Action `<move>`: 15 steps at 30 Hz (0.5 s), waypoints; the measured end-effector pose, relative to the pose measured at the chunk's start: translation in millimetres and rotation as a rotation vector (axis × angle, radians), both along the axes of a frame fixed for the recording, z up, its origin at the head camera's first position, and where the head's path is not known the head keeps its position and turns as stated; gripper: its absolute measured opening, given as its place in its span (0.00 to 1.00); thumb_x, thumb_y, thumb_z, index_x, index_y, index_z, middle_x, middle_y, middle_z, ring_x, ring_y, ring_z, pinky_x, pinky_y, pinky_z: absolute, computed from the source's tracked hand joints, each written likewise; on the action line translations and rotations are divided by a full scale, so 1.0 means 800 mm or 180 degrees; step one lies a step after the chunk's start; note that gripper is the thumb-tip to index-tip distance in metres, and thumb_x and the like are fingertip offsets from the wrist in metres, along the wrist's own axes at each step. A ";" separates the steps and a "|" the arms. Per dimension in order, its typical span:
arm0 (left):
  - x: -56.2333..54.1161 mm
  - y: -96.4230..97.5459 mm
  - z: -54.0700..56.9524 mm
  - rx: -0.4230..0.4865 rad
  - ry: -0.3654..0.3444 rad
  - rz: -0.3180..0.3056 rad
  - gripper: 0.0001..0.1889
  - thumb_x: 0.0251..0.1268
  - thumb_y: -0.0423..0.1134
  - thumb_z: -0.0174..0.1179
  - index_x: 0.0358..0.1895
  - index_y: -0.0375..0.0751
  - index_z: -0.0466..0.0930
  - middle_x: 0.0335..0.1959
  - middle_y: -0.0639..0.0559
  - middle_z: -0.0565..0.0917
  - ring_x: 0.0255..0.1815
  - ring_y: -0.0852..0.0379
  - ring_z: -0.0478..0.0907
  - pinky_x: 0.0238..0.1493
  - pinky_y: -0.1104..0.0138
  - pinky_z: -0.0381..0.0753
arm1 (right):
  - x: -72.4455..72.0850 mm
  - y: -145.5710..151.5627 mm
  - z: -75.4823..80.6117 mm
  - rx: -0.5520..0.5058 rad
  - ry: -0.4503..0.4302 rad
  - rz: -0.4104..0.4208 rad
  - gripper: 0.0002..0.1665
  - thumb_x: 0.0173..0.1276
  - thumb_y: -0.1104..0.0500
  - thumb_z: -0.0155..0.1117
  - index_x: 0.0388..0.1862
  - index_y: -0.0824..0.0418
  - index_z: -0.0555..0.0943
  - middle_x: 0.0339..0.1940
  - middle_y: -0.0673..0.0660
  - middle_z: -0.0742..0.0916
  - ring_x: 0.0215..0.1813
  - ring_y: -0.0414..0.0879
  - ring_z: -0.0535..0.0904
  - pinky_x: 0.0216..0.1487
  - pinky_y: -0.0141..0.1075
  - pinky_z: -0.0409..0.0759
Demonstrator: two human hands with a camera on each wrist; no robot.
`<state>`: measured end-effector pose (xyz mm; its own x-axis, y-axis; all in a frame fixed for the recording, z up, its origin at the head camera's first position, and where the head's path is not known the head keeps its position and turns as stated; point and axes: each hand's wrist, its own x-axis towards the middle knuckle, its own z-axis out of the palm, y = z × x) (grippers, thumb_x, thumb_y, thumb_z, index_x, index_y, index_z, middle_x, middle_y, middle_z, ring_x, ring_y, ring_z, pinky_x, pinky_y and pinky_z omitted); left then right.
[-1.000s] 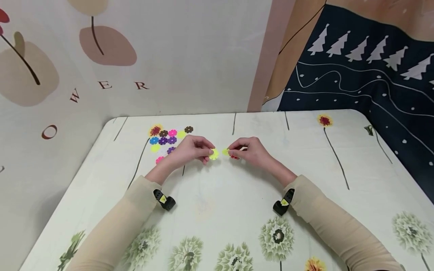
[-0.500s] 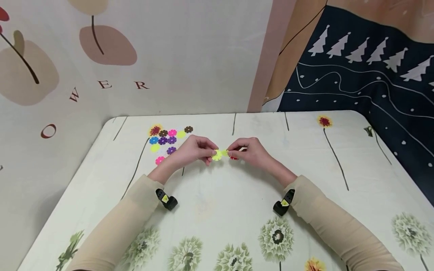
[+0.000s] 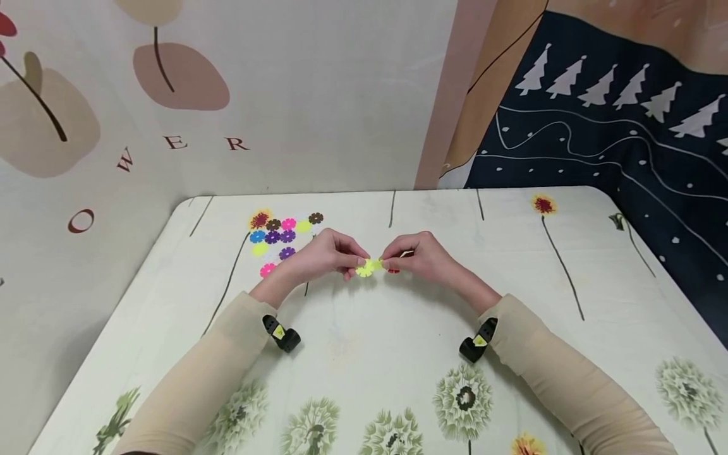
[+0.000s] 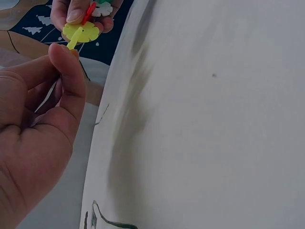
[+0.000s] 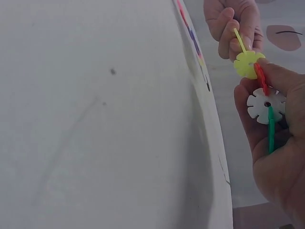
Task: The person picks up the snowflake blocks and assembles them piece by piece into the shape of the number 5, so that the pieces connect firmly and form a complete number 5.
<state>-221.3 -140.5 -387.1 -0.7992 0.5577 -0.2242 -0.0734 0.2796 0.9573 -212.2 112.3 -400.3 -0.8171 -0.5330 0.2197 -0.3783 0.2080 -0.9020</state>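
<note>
"What's the biggest thing?"

"The white table (image 3: 364, 341), with flowers printed on it. The left hand (image 3: 328, 254) and the right hand (image 3: 423, 256) are up above it, near each other, both pinching."

"And the loose pieces (image 3: 273, 236)?"

"On the table's far left side, flat, in lots of colors."

"What's the right hand holding?"

"A chain (image 5: 257, 102): a yellow piece (image 5: 247, 69), a red piece (image 5: 261, 78), a white piece (image 5: 258, 113) and a green piece (image 5: 271, 136)."

"And the left?"

"Just one yellow flower (image 3: 364, 270), right up at the chain's yellow end. Maybe they're hooked, but it's too small to tell."
</note>
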 end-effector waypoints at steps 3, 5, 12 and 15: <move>0.001 0.001 0.000 0.0042 -0.0115 0.0020 0.08 0.71 0.26 0.63 0.47 0.26 0.85 0.33 0.40 0.85 0.26 0.55 0.80 0.33 0.65 0.85 | 0.001 0.000 -0.001 -0.0043 0.0012 0.0021 0.04 0.63 0.72 0.73 0.34 0.66 0.90 0.34 0.60 0.90 0.33 0.44 0.84 0.35 0.30 0.82; 0.001 0.001 0.000 0.0070 -0.0167 0.0043 0.08 0.71 0.26 0.62 0.48 0.25 0.85 0.33 0.41 0.85 0.26 0.55 0.79 0.33 0.66 0.85 | 0.002 -0.001 -0.001 -0.0084 0.0031 0.0029 0.04 0.63 0.73 0.73 0.34 0.67 0.90 0.35 0.61 0.89 0.34 0.44 0.84 0.36 0.30 0.82; 0.001 0.003 0.001 0.0172 -0.0293 0.0164 0.08 0.71 0.26 0.62 0.48 0.25 0.85 0.33 0.41 0.84 0.25 0.55 0.78 0.31 0.67 0.83 | 0.004 -0.005 -0.001 -0.0261 0.0004 -0.0021 0.03 0.62 0.74 0.73 0.35 0.70 0.89 0.35 0.63 0.89 0.32 0.45 0.84 0.36 0.32 0.85; 0.000 0.004 0.001 0.0308 -0.0389 0.0225 0.08 0.72 0.25 0.61 0.48 0.24 0.84 0.34 0.41 0.84 0.24 0.55 0.77 0.30 0.69 0.82 | 0.005 -0.006 0.000 -0.0360 -0.0027 -0.0049 0.03 0.62 0.74 0.73 0.35 0.70 0.89 0.35 0.62 0.89 0.31 0.47 0.85 0.35 0.33 0.85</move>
